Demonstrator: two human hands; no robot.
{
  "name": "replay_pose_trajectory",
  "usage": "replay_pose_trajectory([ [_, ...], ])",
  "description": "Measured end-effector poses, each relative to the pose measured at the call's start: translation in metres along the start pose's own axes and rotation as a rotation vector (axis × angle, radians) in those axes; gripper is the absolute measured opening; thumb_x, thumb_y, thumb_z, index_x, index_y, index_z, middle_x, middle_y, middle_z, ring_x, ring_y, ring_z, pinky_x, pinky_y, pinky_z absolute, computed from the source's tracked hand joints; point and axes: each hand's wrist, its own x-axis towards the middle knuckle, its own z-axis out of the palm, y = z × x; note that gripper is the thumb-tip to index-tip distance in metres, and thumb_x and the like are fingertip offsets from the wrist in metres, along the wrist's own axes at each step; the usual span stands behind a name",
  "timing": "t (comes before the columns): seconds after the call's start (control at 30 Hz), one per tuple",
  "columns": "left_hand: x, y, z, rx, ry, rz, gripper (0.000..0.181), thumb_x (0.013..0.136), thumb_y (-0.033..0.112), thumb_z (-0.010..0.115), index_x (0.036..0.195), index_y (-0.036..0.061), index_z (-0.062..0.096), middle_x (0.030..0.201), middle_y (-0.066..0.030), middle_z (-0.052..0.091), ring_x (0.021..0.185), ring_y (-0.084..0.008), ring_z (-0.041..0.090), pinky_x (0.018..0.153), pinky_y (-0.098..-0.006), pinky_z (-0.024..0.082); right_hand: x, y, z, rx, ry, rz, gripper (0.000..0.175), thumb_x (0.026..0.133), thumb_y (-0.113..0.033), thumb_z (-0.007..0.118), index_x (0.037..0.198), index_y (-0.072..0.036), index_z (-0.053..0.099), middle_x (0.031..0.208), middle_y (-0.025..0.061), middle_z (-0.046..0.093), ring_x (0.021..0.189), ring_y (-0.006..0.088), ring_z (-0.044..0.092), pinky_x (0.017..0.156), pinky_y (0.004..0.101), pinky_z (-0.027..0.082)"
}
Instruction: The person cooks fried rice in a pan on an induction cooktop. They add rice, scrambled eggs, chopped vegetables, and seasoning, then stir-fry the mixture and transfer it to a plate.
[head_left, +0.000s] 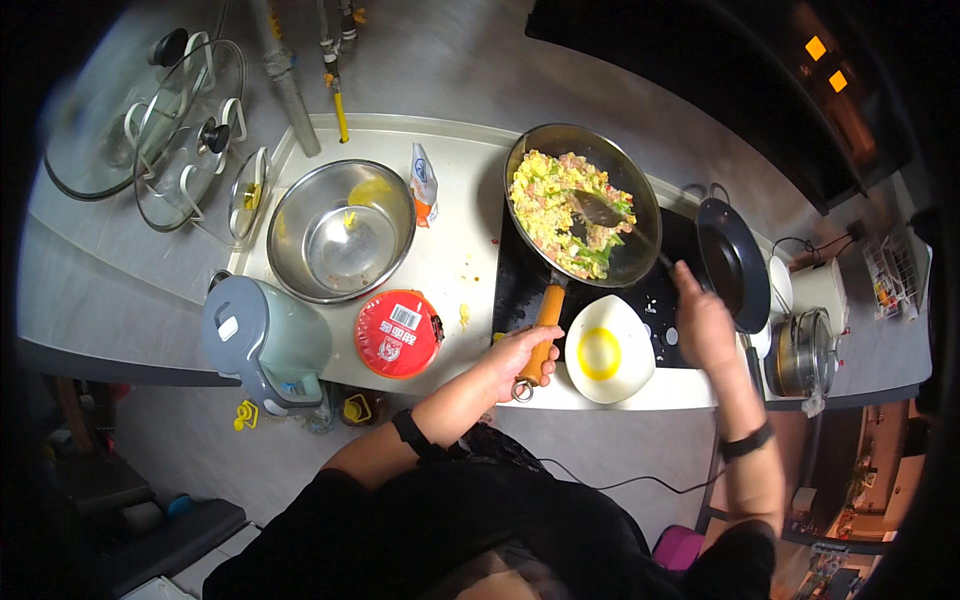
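My left hand grips the wooden handle of a deep steel frying pan on the black cooktop. Inside the pan lies a mix of scrambled egg, pink bits and green pieces. My right hand, a little blurred, is closed around the thin handle of a spatula. Its dark blade rests among the food at the pan's right side. Between my hands stands a white bowl with yellow residue at its bottom.
Left of the cooktop are a steel basin, a red-lidded tub, a small packet and a water pitcher. Glass lids hang on the wall. A dark pan and a glass pot stand at the right.
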Motion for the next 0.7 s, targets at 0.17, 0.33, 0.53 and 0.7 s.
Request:
replay_pose_trajectory([
  [0.17, 0.007, -0.005, 0.002, -0.015, -0.012, 0.001, 0.022, 0.088, 0.025, 0.066, 0.099, 0.0112, 0.053, 0.074, -0.0027, 0.053, 0.054, -0.0117, 0.052, 0.044, -0.0268, 0.043, 0.067, 0.107, 0.019, 0.142, 0.166, -0.148, 0.036, 0.094, -0.008, 0.045, 0.127, -0.009, 0.057, 0.074, 0.0226, 0.063, 0.060, 0.0353, 0.063, 0.054, 0.0410, 0.049],
  [0.33, 0.004, -0.003, 0.003, 0.041, 0.025, 0.004, 0.030, 0.092, 0.027, 0.059, 0.113, 0.0060, 0.052, 0.078, -0.0045, 0.051, 0.056, -0.0122, 0.049, 0.044, -0.0270, 0.042, 0.114, 0.034, 0.003, 0.890, -0.469, 0.332, 0.039, 0.096, -0.019, 0.052, 0.134, -0.011, 0.050, 0.060, -0.0011, 0.045, 0.044, 0.0096, 0.039, 0.037, 0.0236, 0.027],
  [0.53, 0.007, -0.004, -0.001, 0.012, 0.047, 0.006, 0.030, 0.092, 0.026, 0.060, 0.112, 0.0065, 0.052, 0.078, -0.0041, 0.050, 0.054, -0.0117, 0.049, 0.043, -0.0268, 0.042, 0.092, 0.054, -0.039, 0.202, 0.098, -0.383, 0.041, 0.088, -0.006, 0.055, 0.129, -0.005, 0.056, 0.100, 0.0190, 0.066, 0.089, 0.0351, 0.065, 0.077, 0.0386, 0.051],
  [0.7, 0.001, 0.002, 0.009, 0.020, 0.051, -0.018, 0.029, 0.092, 0.027, 0.061, 0.112, 0.0075, 0.051, 0.077, -0.0034, 0.049, 0.053, -0.0111, 0.048, 0.041, -0.0260, 0.039, 0.116, 0.119, -0.065, 0.093, -0.338, -0.193, 0.036, 0.090, -0.013, 0.056, 0.126, -0.015, 0.060, 0.074, 0.0129, 0.063, 0.061, 0.0268, 0.060, 0.055, 0.0338, 0.047],
])
